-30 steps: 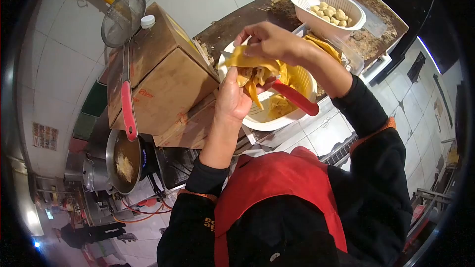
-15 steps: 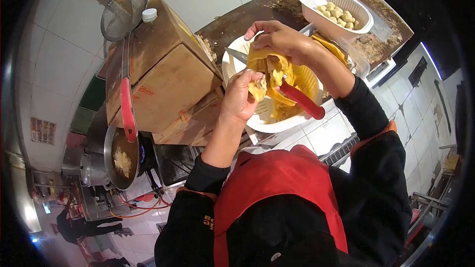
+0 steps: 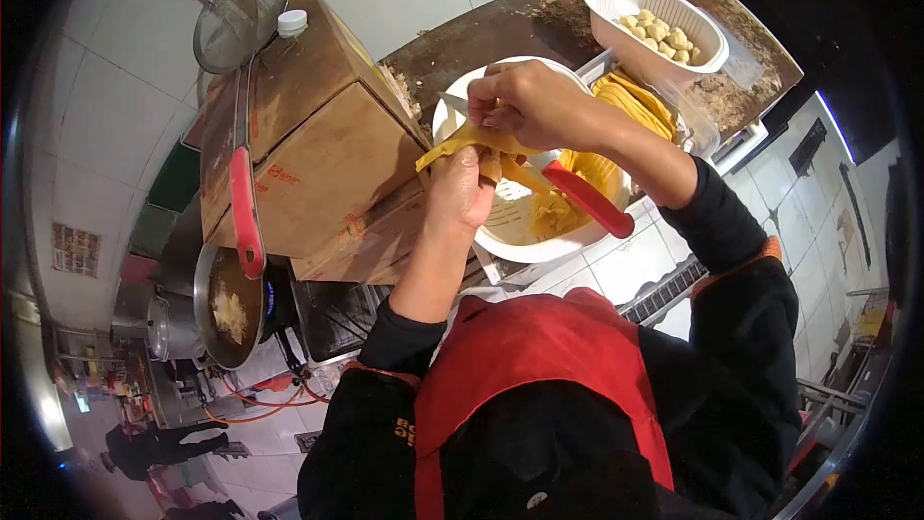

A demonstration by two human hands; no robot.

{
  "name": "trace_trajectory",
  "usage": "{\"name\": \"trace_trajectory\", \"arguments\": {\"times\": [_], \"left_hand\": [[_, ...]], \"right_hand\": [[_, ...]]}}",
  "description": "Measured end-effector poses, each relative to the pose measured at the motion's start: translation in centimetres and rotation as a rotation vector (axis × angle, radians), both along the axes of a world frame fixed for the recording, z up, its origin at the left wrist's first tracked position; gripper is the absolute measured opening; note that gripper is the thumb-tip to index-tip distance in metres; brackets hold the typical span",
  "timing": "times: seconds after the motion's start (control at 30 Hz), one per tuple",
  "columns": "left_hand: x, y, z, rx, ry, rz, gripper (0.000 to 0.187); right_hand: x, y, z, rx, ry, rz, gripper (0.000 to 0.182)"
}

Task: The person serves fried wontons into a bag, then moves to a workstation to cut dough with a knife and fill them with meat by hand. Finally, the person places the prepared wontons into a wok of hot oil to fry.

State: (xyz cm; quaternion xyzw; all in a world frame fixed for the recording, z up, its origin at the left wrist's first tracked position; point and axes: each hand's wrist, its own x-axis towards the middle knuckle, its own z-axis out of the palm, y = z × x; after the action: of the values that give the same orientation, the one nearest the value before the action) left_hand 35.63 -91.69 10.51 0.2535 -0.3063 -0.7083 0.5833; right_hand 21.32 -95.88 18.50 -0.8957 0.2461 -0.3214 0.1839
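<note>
Over a white oval basin (image 3: pixel 515 252), a soft yellow wrapper sheet (image 3: pixel 445 147) is stretched between my two hands. My left hand (image 3: pixel 457 188) is closed around its lower side, with the fingertips partly hidden by the sheet. From above, my right hand (image 3: pixel 534 101) bends over it, thumb and fingers pinched at the wrapper. A red-handled knife (image 3: pixel 592 200) lies across the basin's right side, and a pale metal blade tip (image 3: pixel 452 101) shows at the left. Shredded yellow filling and more yellow pieces (image 3: pixel 551 217) lie inside the basin.
A clear tub of folded yellow wrappers (image 3: pixel 635 104) and a white basket of pale balls (image 3: pixel 664 2) stand at the right. Cardboard boxes (image 3: pixel 318 173) rise on the left beside a long-handled strainer (image 3: pixel 245 193). Behind is a wok of oil (image 3: pixel 226 299); another person (image 3: pixel 159 448) stands far off.
The yellow wrapper now extends left across my left hand, and the clump seen in that hand is covered. My right hand has lowered toward the left, exposing the tub of wrappers more.
</note>
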Motion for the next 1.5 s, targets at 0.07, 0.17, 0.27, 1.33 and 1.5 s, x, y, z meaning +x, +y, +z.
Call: {"name": "trace_trajectory", "arguments": {"times": [0.07,0.17,0.27,1.33,1.5], "left_hand": [[0.6,-0.1,-0.4,0.025,0.004,-0.001,0.023],[0.4,0.5,0.7,0.041,-0.008,0.014,0.023],[0.4,0.3,0.2,-0.02,-0.073,0.023,0.024],[6.4,8.3,2.7,-0.104,0.006,0.325,0.037],[11.6,12.3,2.2,-0.117,0.031,0.501,0.037]], "right_hand": [[-0.4,0.2,-0.1,-0.039,0.005,0.019,0.011],[-1.0,0.7,-0.6,-0.148,0.027,0.007,0.011],[-1.2,1.7,-0.8,-0.295,0.137,-0.073,0.01],[5.2,11.6,-5.5,-0.315,-0.009,-0.266,0.057],[11.4,13.3,-6.7,0.048,-0.308,-0.162,0.033]]}}
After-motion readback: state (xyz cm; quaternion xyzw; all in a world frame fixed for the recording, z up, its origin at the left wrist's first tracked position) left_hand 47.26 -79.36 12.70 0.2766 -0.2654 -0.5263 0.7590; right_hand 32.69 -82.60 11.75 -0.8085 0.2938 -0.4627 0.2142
